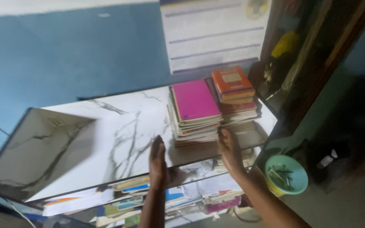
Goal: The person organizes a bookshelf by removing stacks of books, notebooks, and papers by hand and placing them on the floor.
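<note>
A stack of books topped by a magenta book (pixel 196 101) rests on the white marble-patterned shelf top (pixel 106 135). Beside it on the right stands a second stack topped by an orange book (pixel 232 81). My left hand (pixel 158 162) is held edge-up with flat fingers, just in front and left of the magenta stack, apart from it. My right hand (pixel 230 151) is also flat and open, at the front right of that stack, close to its lower corner. Neither hand holds anything.
A printed wall chart (pixel 214 33) hangs on the blue wall behind. The lower shelf (pixel 178 198) holds several loose books and papers. A green bowl (pixel 286 174) with small items sits at the right, below a dark wooden cabinet (pixel 313 63).
</note>
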